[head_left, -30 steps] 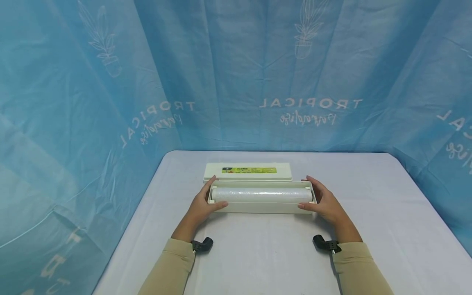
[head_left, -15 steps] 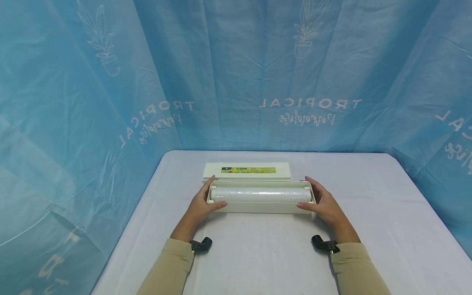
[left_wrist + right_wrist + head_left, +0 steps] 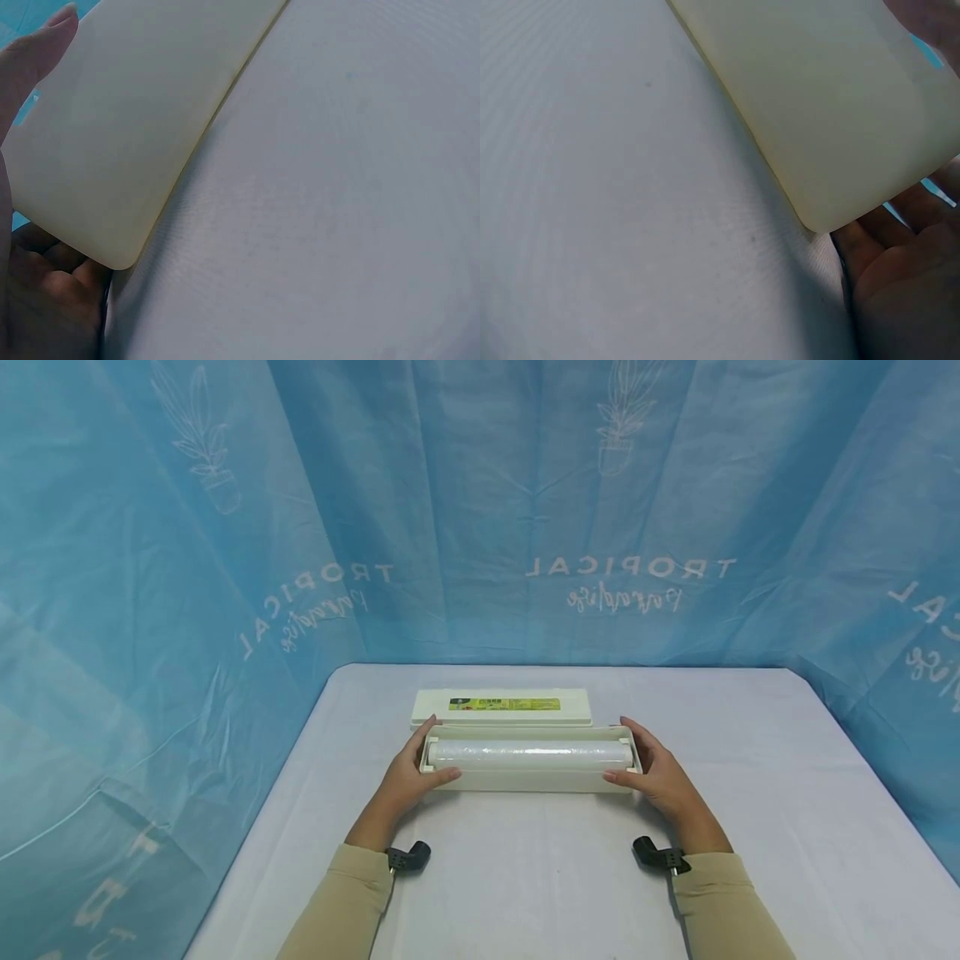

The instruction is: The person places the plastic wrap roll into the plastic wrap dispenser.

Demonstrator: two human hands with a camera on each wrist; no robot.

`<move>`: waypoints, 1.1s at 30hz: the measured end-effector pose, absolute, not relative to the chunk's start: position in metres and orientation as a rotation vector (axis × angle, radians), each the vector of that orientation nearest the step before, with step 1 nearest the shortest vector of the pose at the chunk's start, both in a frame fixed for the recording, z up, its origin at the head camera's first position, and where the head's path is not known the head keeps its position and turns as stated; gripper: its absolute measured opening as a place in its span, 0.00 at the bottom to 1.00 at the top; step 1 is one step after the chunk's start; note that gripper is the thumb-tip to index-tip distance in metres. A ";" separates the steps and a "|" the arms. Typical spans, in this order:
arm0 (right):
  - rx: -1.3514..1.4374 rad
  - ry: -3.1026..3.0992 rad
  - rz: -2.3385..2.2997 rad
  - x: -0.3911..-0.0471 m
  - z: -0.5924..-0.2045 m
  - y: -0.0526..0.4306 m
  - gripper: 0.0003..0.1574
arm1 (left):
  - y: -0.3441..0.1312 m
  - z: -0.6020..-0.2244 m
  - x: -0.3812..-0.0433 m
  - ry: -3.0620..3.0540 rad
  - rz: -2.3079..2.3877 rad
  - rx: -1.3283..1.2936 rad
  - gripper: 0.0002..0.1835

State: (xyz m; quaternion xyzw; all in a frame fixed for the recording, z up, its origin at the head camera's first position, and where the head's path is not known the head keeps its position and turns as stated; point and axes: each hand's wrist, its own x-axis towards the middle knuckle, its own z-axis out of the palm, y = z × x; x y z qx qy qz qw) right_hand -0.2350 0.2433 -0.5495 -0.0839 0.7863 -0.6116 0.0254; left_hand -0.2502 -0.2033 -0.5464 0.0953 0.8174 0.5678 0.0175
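Note:
A long cream plastic-wrap dispenser box sits crosswise on the table, its top off. Inside it lies a shiny white roll of plastic wrap. My left hand grips the box's left end, thumb on the front wall and fingers round the end. At the right end my right hand holds it the same way. Both wrist views show the plain front wall, with rounded lower corners and the fingers partly hidden behind it. Just behind the box lies its cream lid with a green and yellow label.
A white cloth covers the table, whose rounded far corners show. Blue printed curtains hang close behind it and along both sides. A black wrist camera is strapped to each forearm.

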 end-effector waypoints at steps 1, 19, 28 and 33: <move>-0.259 2.438 -1.883 -0.235 -0.549 0.243 0.70 | -0.204 -0.547 -0.250 2.539 1.766 0.300 0.62; -0.275 2.460 -1.864 -0.235 -0.552 0.243 0.70 | -0.204 -0.544 -0.246 2.473 1.852 0.350 0.61; -0.278 2.463 -1.865 -0.232 -0.549 0.241 0.69 | -0.216 -0.528 -0.255 2.600 1.926 0.419 0.50; -0.280 2.468 -1.850 -0.231 -0.548 0.242 0.69 | -0.228 -0.521 -0.270 2.670 1.975 0.407 0.44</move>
